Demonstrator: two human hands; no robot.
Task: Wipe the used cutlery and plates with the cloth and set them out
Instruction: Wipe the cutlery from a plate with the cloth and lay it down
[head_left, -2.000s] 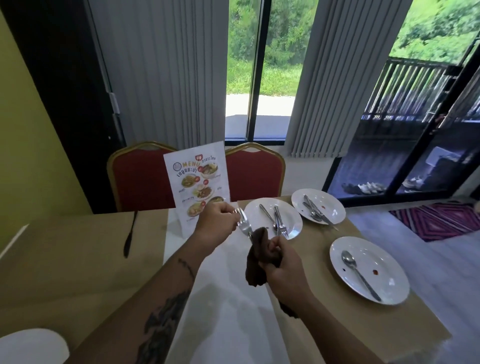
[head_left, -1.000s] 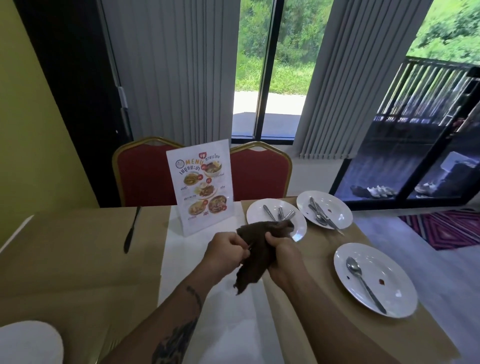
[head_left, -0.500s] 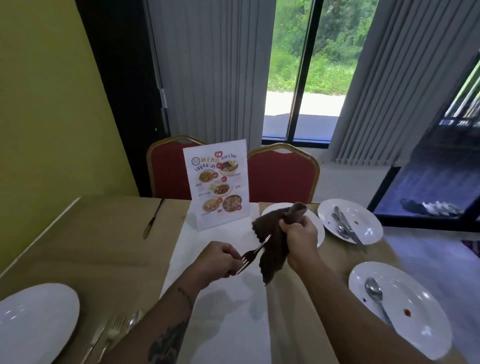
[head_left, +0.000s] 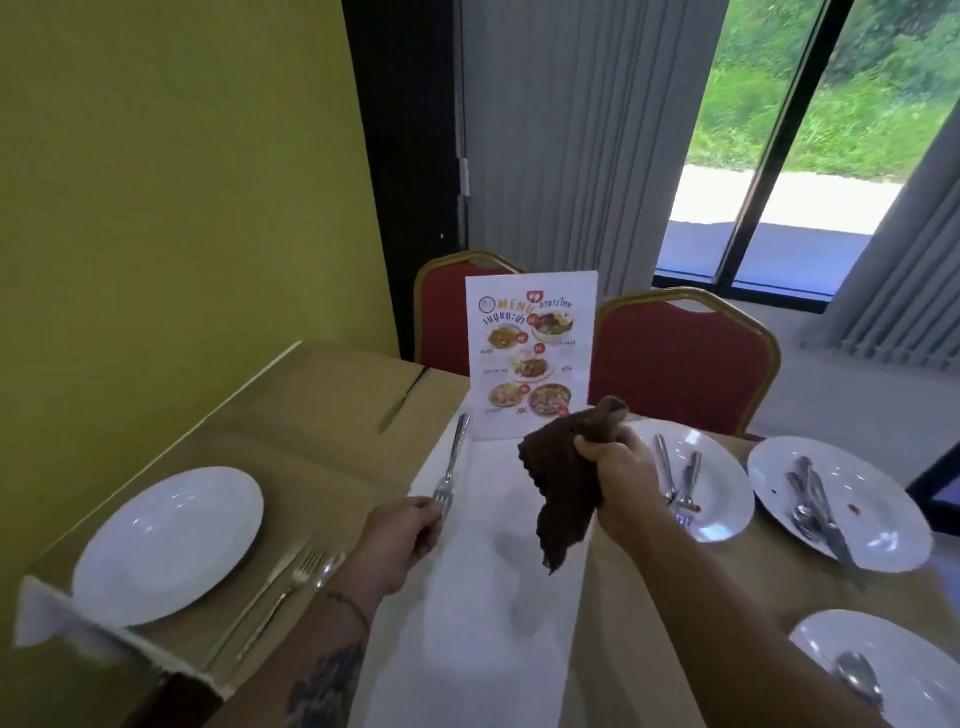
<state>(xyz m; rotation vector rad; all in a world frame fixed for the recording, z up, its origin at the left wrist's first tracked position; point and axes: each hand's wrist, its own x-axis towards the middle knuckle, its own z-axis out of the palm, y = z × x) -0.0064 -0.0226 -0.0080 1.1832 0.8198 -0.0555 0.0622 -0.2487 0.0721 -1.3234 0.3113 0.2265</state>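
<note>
Fingers (head_left: 425, 514) of left hand (head_left: 397, 548) have carried fork (head_left: 453, 457) away from cloth (head_left: 566, 483).

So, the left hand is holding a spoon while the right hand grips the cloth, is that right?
Not quite. The left hand holds a fork, not a spoon; the head view shows its tines just above the fingers. The right hand does grip the cloth.

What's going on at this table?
A person is partway through wiping used tableware. The left hand holds a fork by its tined end; the right hand grips a brown cloth. On the left, a clean plate is laid with cutlery beside it. The used plates on the right hold unwiped pieces.
</note>
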